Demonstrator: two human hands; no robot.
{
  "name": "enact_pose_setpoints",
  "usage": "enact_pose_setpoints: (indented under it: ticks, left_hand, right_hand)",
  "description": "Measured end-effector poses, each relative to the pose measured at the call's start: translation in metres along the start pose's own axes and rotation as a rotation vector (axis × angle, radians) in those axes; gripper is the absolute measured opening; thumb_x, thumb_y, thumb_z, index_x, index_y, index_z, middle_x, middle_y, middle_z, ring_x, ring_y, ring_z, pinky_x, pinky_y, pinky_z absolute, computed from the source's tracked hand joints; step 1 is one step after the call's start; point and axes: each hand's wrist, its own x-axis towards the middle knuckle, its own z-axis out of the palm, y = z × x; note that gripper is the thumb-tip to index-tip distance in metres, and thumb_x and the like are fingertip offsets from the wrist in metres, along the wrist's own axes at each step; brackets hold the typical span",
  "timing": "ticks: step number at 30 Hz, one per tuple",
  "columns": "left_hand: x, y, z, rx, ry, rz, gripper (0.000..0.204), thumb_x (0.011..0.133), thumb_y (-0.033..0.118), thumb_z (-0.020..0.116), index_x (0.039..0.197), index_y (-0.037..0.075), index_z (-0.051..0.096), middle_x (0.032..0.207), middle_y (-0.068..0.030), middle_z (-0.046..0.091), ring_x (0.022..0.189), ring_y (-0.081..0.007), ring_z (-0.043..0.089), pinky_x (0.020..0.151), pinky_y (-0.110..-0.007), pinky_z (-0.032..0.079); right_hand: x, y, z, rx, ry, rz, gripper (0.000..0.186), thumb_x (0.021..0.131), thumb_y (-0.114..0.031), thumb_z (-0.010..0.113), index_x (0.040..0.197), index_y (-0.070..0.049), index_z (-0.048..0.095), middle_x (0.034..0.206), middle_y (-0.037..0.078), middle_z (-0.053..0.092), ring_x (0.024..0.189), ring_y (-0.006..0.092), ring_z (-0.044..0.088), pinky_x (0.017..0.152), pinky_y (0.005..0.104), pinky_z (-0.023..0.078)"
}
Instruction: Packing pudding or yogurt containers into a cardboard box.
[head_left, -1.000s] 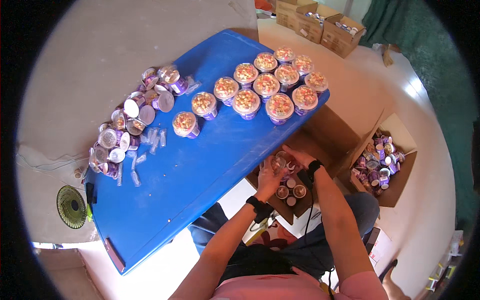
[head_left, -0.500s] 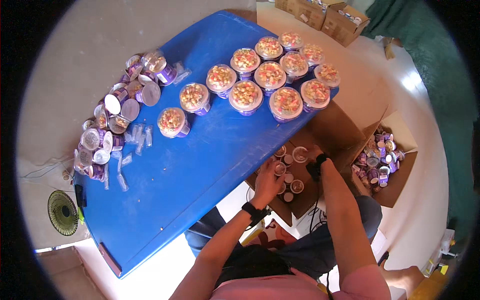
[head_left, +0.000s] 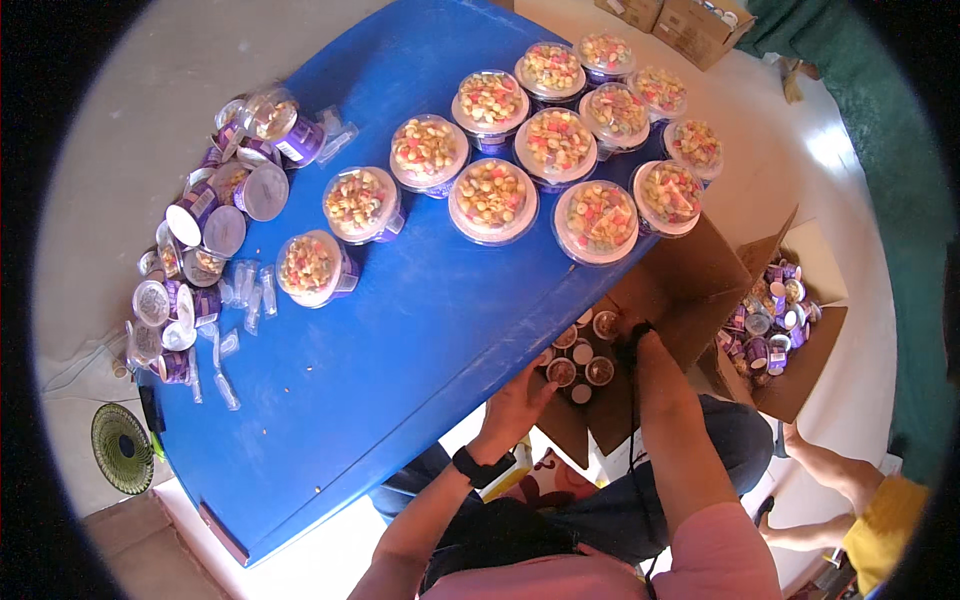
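Note:
My left hand (head_left: 513, 408) is by the near edge of the blue table (head_left: 350, 390), its fingers stretched and thumb apart, holding nothing I can see. Its fingertips come close to several small cups (head_left: 598, 371) standing inside an open cardboard box (head_left: 705, 285) below the table edge. My right hand (head_left: 638, 335) reaches into that same box beside the cups. Its fingers are lost in shadow, so whether it grips anything is hidden. On the table above stand several lidded cups (head_left: 493, 200) with clear domes full of colourful cereal pieces.
Purple cups (head_left: 225, 230) lie heaped along the table's left side, with small clear plastic pieces (head_left: 255, 290) nearby. Another box (head_left: 795, 370) of purple cups stands at right. A co-worker's yellow sleeve (head_left: 890, 525) and bare arms show at lower right. A green fan (head_left: 122, 448) stands at left.
My left hand has drawn back from the cups in the box toward the table edge. My right hand is now in deeper shadow. The co-worker's arms have come further into view.

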Motion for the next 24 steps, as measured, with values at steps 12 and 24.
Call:
enact_pose_setpoints:
  ticks: [12,24]
  left_hand:
    - [-0.025,0.005,-0.023,0.115,-0.043,-0.071,0.039,0.084,0.023,0.069,0.117,0.006,0.057,0.120,-0.0177,0.055,0.110,-0.0358,0.054,0.094,-0.042,0.046]
    - [-0.039,0.125,-0.090,0.007,0.233,0.234,0.032,0.078,0.008,0.073,0.108,0.002,0.062,0.089,-0.0114,0.060,0.071,-0.0192,0.061,0.063,-0.030,0.050]
  right_hand:
    - [0.028,-0.071,0.104,-0.643,-0.173,-0.581,0.043,0.076,-0.024,0.067,0.116,-0.008,0.064,0.132,0.016,0.052,0.122,0.0300,0.049,0.099,0.0445,0.043]
    - [0.015,-0.131,0.035,-0.832,-0.057,-0.650,0.045,0.074,-0.022,0.069,0.117,-0.010,0.061,0.111,0.010,0.065,0.100,0.0288,0.063,0.082,0.0426,0.051]
